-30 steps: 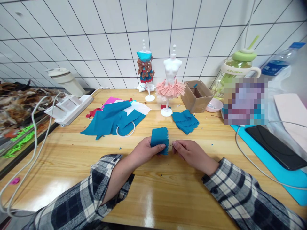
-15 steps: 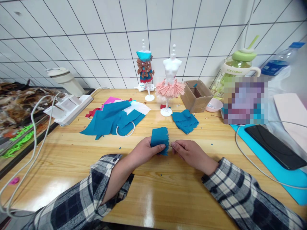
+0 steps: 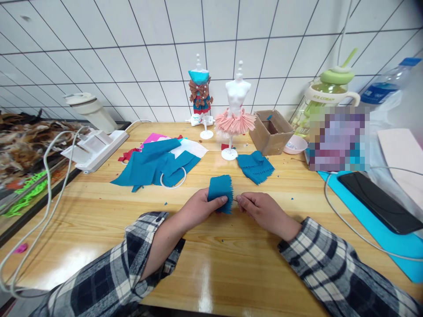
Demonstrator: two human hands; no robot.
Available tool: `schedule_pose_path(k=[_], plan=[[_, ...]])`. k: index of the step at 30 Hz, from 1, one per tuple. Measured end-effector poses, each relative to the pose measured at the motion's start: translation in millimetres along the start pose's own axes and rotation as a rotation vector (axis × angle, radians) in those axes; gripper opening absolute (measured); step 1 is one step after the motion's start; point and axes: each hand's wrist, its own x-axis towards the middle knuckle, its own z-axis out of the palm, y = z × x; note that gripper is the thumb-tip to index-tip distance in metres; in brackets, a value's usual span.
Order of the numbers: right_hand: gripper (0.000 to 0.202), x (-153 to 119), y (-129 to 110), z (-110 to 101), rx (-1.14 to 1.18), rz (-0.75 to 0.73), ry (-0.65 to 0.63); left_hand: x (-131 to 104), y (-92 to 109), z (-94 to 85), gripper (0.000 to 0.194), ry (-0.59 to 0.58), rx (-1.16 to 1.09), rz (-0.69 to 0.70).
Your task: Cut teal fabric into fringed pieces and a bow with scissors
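Observation:
My left hand (image 3: 198, 208) pinches a folded piece of teal cloth (image 3: 219, 187) above the table, thumb on top. The cloth's right edge is cut in a zigzag. Just right of that edge, my right hand (image 3: 262, 210) is closed, thumb against forefinger, on a thin dark needle-like thing (image 3: 235, 201); it is too small to be sure of its kind. Behind the hands lies another teal piece (image 3: 256, 167) with jagged edges and rows of marks. A small white dress form (image 3: 237, 94) wears a pleated pink skirt (image 3: 235, 122). Left of it stands a second form in a brown and teal dress (image 3: 200, 92).
Loose teal cloth (image 3: 145, 163) with a white ring (image 3: 173, 187) lies left of centre. A power strip (image 3: 95, 152) and cup (image 3: 94, 112) stand at the left. Rightward are a cardboard box (image 3: 271, 136), a pink bowl (image 3: 295, 144), a green-lidded jug (image 3: 330, 90) and a black phone (image 3: 380, 202).

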Motion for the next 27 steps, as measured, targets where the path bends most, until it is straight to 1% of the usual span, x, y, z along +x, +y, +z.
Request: schedule_pose_path(k=[4, 9, 13, 16, 20, 27], plan=[[0.049, -1.4, -1.2, -1.4, 0.045, 0.021, -0.002, 0.1, -1.2, -0.7, 0.033, 0.003, 0.020, 0.007], [0.051, -2.1, -2.0, -3.6, 0.047, 0.045, -0.025, -0.4, -0.9, -1.8, 0.031, -0.024, 0.012, 0.020], [0.052, -2.9, -2.9, -6.0, 0.056, 0.058, -0.072, -0.5, -1.1, -2.6, 0.029, -0.041, 0.006, 0.017], [0.053, -3.1, -3.2, -6.8, 0.051, 0.044, -0.102, -0.9, -0.7, -3.1, 0.028, -0.087, 0.015, 0.018], [0.054, -2.5, -2.9, -6.6, 0.029, 0.025, -0.105, -1.4, 1.3, -3.6, 0.027, -0.135, 0.048, 0.029], [0.053, -2.2, -2.3, -7.0, 0.016, 0.012, -0.113, -1.1, 1.3, -4.3, 0.026, -0.134, 0.117, 0.032]])
